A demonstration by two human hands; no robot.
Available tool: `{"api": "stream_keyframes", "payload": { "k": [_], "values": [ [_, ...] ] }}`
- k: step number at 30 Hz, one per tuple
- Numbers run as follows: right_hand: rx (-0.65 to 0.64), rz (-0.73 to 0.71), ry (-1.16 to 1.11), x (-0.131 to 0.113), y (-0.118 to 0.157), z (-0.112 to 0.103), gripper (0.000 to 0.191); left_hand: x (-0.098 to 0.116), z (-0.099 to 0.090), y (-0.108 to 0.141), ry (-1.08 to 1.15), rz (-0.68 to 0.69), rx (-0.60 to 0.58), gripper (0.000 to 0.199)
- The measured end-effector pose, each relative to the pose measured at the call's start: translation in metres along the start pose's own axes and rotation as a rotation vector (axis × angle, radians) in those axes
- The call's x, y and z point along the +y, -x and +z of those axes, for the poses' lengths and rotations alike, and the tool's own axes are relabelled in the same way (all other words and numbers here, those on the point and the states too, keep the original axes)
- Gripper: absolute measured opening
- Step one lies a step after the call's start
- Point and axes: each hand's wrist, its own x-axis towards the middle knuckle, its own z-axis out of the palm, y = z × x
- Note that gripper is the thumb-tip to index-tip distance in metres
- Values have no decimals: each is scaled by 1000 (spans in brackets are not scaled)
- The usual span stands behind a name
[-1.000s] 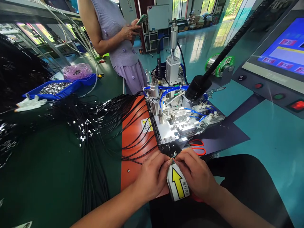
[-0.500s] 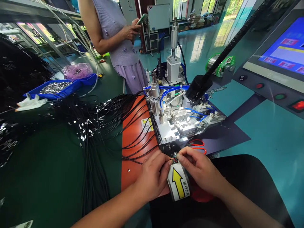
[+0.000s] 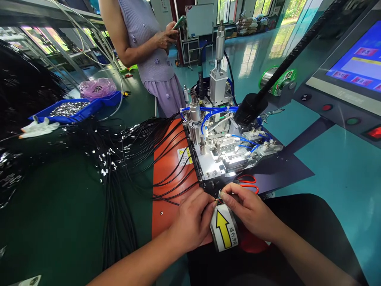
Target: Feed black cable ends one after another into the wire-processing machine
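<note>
My left hand [image 3: 195, 220] is closed in a pinch, thumb against forefinger, on the end of a thin cable. Small coloured wires [image 3: 219, 200] stick out from its fingertips. Facing it, my right hand [image 3: 248, 210] pinches at the tips of these wires; the exact bit between its fingers is too small to make out. Both hands are at the machine's near edge, just above a rounded cover [image 3: 220, 242] that bears a yellow arrow. Black cables [image 3: 177, 183] run over the orange plate [image 3: 165, 224] towards my left hand.
The metal machine [image 3: 235, 153] with blue air tubes stands ahead, red-handled scissors [image 3: 248, 178] by its near corner. Cable bundles [image 3: 114, 210] and a blue tray [image 3: 92, 108] of metal parts lie left. A control panel [image 3: 351, 103] and solder spool [image 3: 278, 81] are right. Another person [image 3: 149, 51] holds a phone.
Both hands stay almost in place, with only slight finger shifts at the wires. The view has moved very little.
</note>
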Motion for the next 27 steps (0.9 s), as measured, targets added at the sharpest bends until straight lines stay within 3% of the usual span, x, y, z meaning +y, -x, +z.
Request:
{"api": "stream_keyframes", "payload": {
  "k": [27],
  "values": [
    [63,-87,51,10,-8,7,26,-1,-1,0,21,-3,-11,20]
  ]
}}
